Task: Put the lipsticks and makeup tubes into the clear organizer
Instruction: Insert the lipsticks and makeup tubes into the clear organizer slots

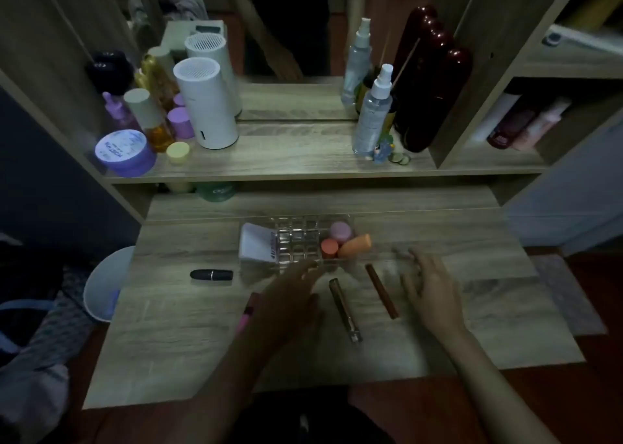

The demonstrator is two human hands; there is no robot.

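The clear organizer (296,238) stands mid-desk with a white tube (256,246) at its left end and pink-capped (340,231), coral-capped (329,247) and orange (355,244) tubes at its right. A black lipstick (211,274) lies to its left. A slim gold-brown tube (344,308) and a brown tube (381,290) lie in front. A pink tube (245,319) peeks out from under my left wrist. My left hand (290,298) hovers open by the organizer's front edge. My right hand (429,288) is open, right of the brown tube.
The upper shelf (286,163) holds a white cylinder (205,103), purple jars and amber bottles on the left, and spray bottles (372,113) and a dark red case (428,79) on the right. A mirror stands behind. A white bin (108,285) sits left of the desk.
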